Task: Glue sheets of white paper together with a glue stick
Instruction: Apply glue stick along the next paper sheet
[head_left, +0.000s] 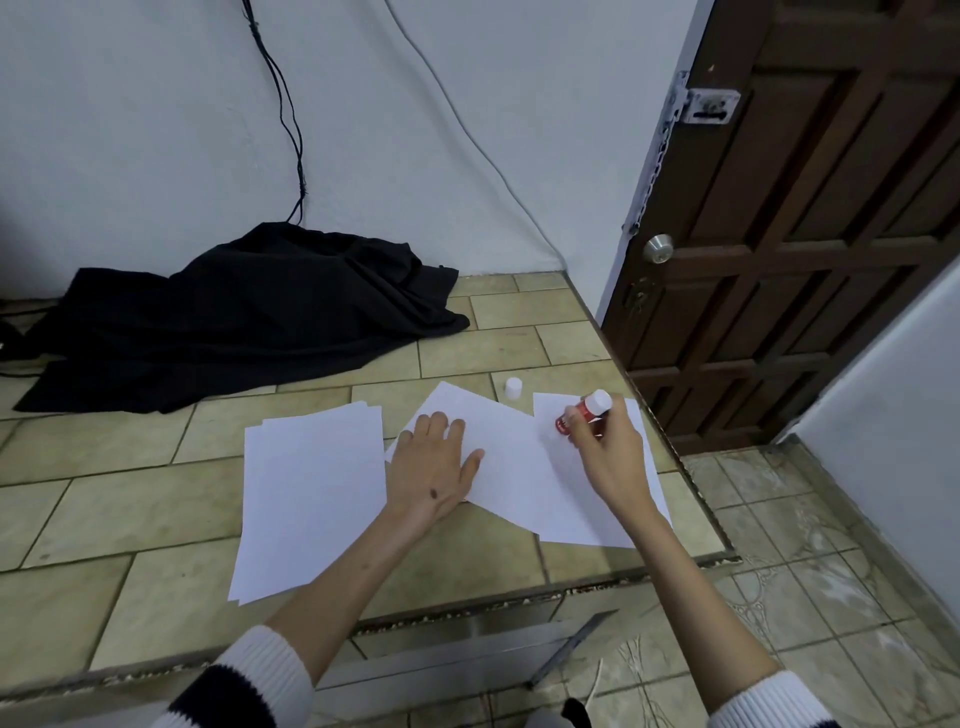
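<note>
A tiled counter (156, 499) is taking up most of the view, running back to a pale wall and ending at the right beside a dark wooden door (810, 218). A heap of black cloth (234, 317) is lying at the counter's far left, well apart from the paperwork. A stack of white paper (311, 499) is sitting left of centre, its sheets fanning slightly at the edges. Just right of it, a tilted sheet (498, 457) is lying at an angle, its right part overlapping a second sheet (587, 509) that is reaching toward the counter's right edge. The left hand (434, 475) is pressing flat on the tilted sheet, fingers spread and grasping nothing. The right hand (608, 457) is hovering over the second sheet, its fingers wrapping around a red glue stick (582, 413) that is lying tilted, its white end pointing up and away. A small white cap (513, 387) is standing on the bare tiles just beyond the 2 sheets.
</note>
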